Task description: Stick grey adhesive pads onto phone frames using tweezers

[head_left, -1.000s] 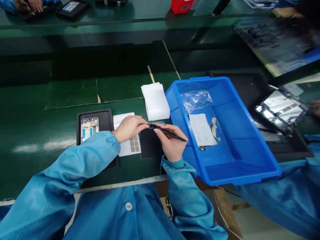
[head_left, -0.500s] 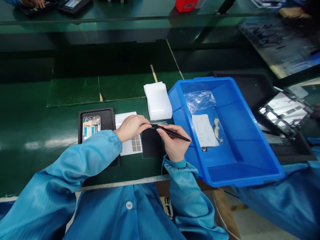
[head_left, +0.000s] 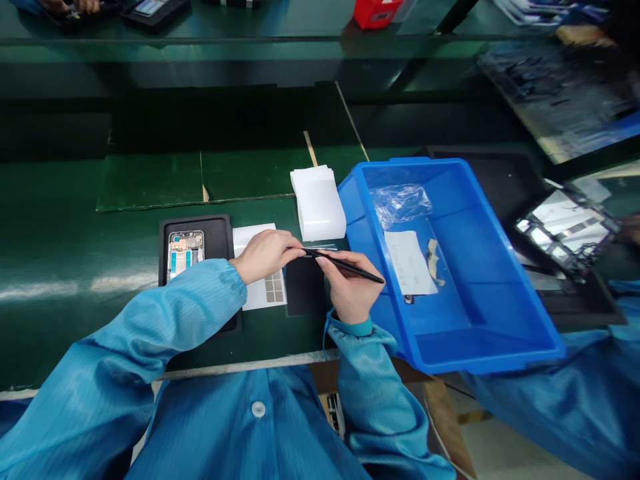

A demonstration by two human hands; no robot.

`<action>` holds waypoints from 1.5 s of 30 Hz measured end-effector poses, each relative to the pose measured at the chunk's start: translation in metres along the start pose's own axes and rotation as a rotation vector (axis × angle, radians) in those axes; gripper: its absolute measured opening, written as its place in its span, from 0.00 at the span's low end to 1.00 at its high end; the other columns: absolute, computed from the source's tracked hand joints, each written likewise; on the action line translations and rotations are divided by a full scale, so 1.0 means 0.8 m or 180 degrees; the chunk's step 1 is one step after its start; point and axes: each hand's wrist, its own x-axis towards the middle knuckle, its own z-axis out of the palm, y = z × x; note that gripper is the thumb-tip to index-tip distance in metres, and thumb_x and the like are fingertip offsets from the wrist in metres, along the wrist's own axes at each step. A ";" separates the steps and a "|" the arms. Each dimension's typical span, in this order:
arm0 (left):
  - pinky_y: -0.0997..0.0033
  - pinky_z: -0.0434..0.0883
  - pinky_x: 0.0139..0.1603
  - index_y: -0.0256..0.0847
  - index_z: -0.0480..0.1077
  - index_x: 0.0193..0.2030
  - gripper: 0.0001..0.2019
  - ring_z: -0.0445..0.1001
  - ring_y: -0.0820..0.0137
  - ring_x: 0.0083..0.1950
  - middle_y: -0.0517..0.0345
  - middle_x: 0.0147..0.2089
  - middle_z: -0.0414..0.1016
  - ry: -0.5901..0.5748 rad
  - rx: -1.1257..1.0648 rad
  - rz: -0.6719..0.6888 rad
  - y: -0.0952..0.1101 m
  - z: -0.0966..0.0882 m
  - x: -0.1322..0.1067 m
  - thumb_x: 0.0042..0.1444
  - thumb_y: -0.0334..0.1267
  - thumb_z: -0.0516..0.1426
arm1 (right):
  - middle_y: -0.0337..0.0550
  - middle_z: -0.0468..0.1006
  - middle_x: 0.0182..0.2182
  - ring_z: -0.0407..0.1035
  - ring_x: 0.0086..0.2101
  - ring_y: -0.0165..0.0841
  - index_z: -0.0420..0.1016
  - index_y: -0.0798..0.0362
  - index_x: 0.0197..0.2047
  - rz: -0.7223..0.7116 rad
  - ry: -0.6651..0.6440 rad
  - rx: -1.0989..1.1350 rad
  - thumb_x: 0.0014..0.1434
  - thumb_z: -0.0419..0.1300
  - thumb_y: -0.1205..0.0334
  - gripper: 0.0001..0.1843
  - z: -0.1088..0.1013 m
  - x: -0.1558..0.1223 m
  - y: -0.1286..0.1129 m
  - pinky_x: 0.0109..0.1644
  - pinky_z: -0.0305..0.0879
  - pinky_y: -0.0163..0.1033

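Note:
My right hand (head_left: 353, 287) is closed around slim black tweezers (head_left: 357, 270), which slant from upper left to lower right. Their tips reach the fingertips of my left hand (head_left: 270, 253), pinched together over something too small or hidden to name. Below my left hand lies a white sheet with grey squares (head_left: 274, 288), and beside it a flat black piece (head_left: 306, 293). Left of the sheet, an opened phone body (head_left: 185, 250) rests in a black tray (head_left: 217, 233), partly covered by my left sleeve.
A folded stack of white paper (head_left: 320, 207) lies just beyond my hands. On the right stands a blue bin (head_left: 500, 287) holding clear plastic and a paper slip (head_left: 407, 263). Farther right are a black tray and a co-worker's blue sleeve. Another person's hands (head_left: 75, 5) show at top left.
The whole view has shifted slightly. Both hands keep almost the same pose, with the tweezers still at the left fingertips.

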 end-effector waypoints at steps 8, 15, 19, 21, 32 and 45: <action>0.65 0.70 0.45 0.41 0.78 0.47 0.11 0.76 0.61 0.47 0.54 0.45 0.80 0.0021 0.0449 -0.0225 -0.007 0.008 0.004 0.65 0.43 0.58 | 0.42 0.83 0.32 0.81 0.36 0.41 0.77 0.52 0.34 0.0076 0.0174 -0.0087 0.49 0.75 0.60 0.12 0.004 0.004 -0.006 0.42 0.79 0.47; 0.60 0.70 0.55 0.37 0.74 0.54 0.15 0.73 0.59 0.52 0.49 0.52 0.76 0.0447 0.0947 -0.0079 -0.029 -0.057 -0.042 0.63 0.40 0.60 | 0.38 0.79 0.25 0.74 0.23 0.32 0.78 0.53 0.34 0.0476 -0.0013 0.0025 0.48 0.76 0.58 0.14 0.017 0.008 -0.005 0.28 0.72 0.38; 0.62 0.71 0.50 0.40 0.76 0.47 0.10 0.74 0.62 0.47 0.54 0.45 0.77 0.0934 0.1014 -0.0488 -0.070 -0.117 -0.113 0.62 0.36 0.57 | 0.37 0.76 0.21 0.72 0.22 0.32 0.78 0.52 0.33 0.0682 -0.0483 0.0109 0.48 0.76 0.57 0.13 0.048 0.004 -0.008 0.26 0.70 0.38; 0.63 0.72 0.47 0.40 0.77 0.44 0.09 0.74 0.64 0.44 0.55 0.41 0.77 0.1283 0.1037 -0.0728 -0.093 -0.133 -0.149 0.61 0.36 0.57 | 0.36 0.75 0.21 0.72 0.22 0.32 0.78 0.52 0.32 0.0804 -0.0737 0.0180 0.49 0.75 0.57 0.13 0.073 0.000 -0.012 0.26 0.70 0.38; 0.65 0.74 0.45 0.41 0.75 0.46 0.10 0.73 0.67 0.42 0.53 0.41 0.74 0.1667 0.0660 -0.0537 -0.146 -0.106 -0.215 0.64 0.37 0.54 | 0.40 0.79 0.23 0.74 0.24 0.33 0.75 0.53 0.30 0.1169 -0.1513 0.0311 0.46 0.74 0.54 0.15 0.231 -0.031 -0.020 0.26 0.71 0.37; 0.62 0.73 0.44 0.37 0.73 0.49 0.11 0.71 0.62 0.44 0.49 0.42 0.71 0.1502 0.1190 -0.0229 -0.159 -0.099 -0.221 0.64 0.36 0.53 | 0.42 0.81 0.27 0.77 0.27 0.36 0.76 0.52 0.30 0.1094 -0.1536 -0.0087 0.48 0.75 0.55 0.14 0.256 -0.040 -0.014 0.30 0.75 0.40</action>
